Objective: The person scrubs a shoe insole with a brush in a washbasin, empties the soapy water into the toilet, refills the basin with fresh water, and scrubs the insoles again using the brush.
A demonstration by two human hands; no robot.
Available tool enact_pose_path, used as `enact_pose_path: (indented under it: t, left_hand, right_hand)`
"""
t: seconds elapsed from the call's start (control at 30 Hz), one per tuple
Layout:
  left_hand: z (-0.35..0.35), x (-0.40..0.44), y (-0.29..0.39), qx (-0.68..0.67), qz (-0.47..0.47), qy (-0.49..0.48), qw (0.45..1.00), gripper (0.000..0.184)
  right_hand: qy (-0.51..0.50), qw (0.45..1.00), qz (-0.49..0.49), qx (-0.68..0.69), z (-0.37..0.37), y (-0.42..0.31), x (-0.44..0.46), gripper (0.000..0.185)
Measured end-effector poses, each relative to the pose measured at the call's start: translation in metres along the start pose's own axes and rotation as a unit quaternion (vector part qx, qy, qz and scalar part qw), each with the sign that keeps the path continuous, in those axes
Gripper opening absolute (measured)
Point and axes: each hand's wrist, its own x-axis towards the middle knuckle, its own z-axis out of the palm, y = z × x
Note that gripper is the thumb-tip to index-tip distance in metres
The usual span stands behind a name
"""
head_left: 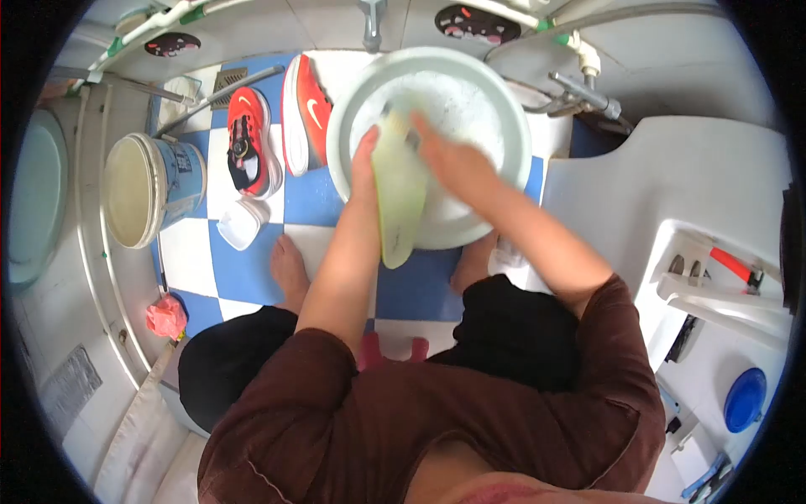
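Observation:
A pale yellow-green shoe insole (pixel 398 202) is held over the near side of a round, pale green basin (pixel 514 139). My left hand (pixel 364 168) is closed on the insole's left edge. My right hand (pixel 453 164) is smeared by motion at the insole's far end. Its fingers look closed round something pale and blurred that I cannot make out. White suds (pixel 457 105) cover the water in the basin. Left of the basin, a red sneaker (pixel 304 118) lies on its side, and another red sneaker with black laces (pixel 248 139) stands upright.
A bucket (pixel 172 176) and a small white container (pixel 242 225) are at the left. A faucet (pixel 372 23) juts out above the basin's far rim. Pipes and a valve (pixel 588 97) run along the wall. A white counter (pixel 663 160) borders the right side.

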Motion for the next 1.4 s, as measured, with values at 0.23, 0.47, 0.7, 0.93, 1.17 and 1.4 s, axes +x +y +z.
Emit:
enact_pose_path:
  t: [0.23, 0.47, 0.7, 0.93, 1.17, 1.4]
  left_hand:
    - [0.013, -0.004, 0.017, -0.006, 0.041, 0.011, 0.999, 0.062]
    - [-0.012, 0.009, 0.015, 0.044, -0.008, -0.043, 0.998, 0.063]
    - [-0.011, 0.016, -0.008, 0.100, 0.033, 0.091, 0.990, 0.080]
    - [-0.015, 0.021, -0.007, 0.092, 0.054, 0.021, 0.994, 0.068]
    - [-0.006, 0.010, 0.010, 0.089, 0.049, 0.038, 0.994, 0.054]
    - [0.005, 0.000, 0.014, 0.058, 0.018, 0.081, 0.995, 0.060]
  right_hand:
    - [0.003, 0.987, -0.124, -0.098, 0.022, -0.013, -0.019, 0.055]
    - [-0.044, 0.989, -0.084, -0.115, 0.011, -0.028, -0.024, 0.055]
    - [-0.018, 0.999, 0.018, -0.044, -0.003, -0.002, 0.010, 0.053]
    - [-0.040, 0.995, 0.057, -0.065, -0.022, -0.015, 0.023, 0.054]
    - [-0.001, 0.999, -0.021, -0.046, 0.010, -0.019, 0.001, 0.053]
    - [0.062, 0.991, -0.108, -0.055, 0.031, -0.009, -0.007, 0.055]
